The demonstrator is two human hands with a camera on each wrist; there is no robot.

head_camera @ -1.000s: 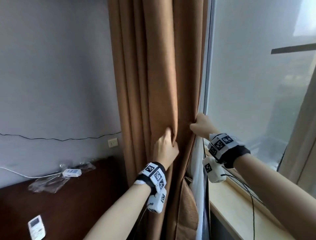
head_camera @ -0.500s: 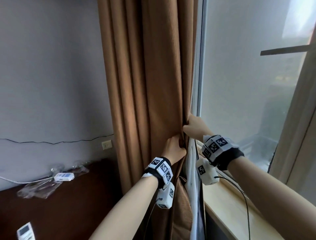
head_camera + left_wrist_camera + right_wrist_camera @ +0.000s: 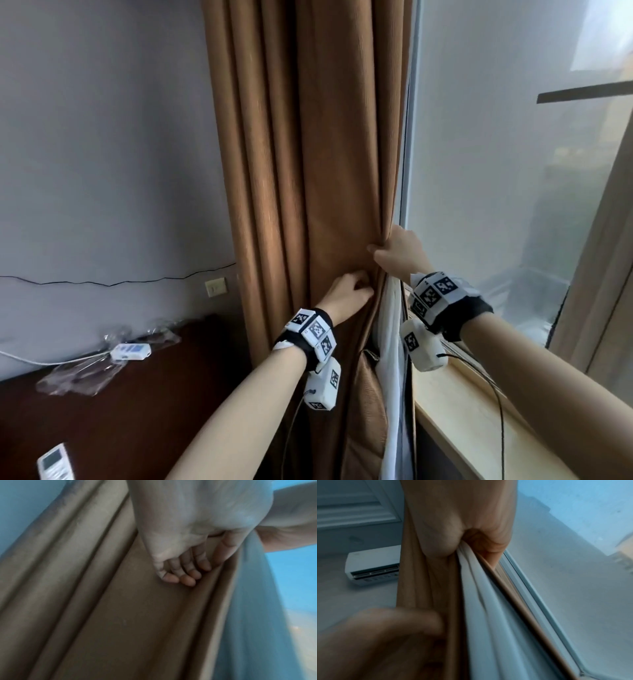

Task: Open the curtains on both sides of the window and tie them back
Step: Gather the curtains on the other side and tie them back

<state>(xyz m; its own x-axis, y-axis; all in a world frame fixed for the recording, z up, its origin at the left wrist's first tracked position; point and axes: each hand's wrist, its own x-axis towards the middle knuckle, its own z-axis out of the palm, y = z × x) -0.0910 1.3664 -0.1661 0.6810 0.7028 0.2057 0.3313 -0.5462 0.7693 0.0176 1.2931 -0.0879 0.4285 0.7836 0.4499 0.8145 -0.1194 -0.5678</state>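
The brown curtain point(image 3: 325, 154) hangs bunched in folds at the window's left side. My right hand point(image 3: 397, 250) grips its window-side edge, thumb in front, and the cloth gathers into the fist; the right wrist view shows the curtain point(image 3: 426, 581) pulled into my right hand point(image 3: 453, 520). Just below and to the left, my left hand point(image 3: 346, 294) has its fingers curled into a fold. In the left wrist view my left hand point(image 3: 204, 569) digs its fingertips into the curtain point(image 3: 137, 615). A white sheer curtain point(image 3: 390, 342) hangs behind the brown one.
The window glass point(image 3: 496, 171) and a wooden sill point(image 3: 479, 428) lie to the right, another brown curtain point(image 3: 596, 274) at the far right. Left is a dark desk point(image 3: 120, 411) with a remote point(image 3: 54, 462) and a white device point(image 3: 132, 352). An air conditioner point(image 3: 373, 565) hangs on the wall.
My left hand has slid right across the curtain, from a middle fold to just under my right hand. My right hand keeps its grip on the edge.
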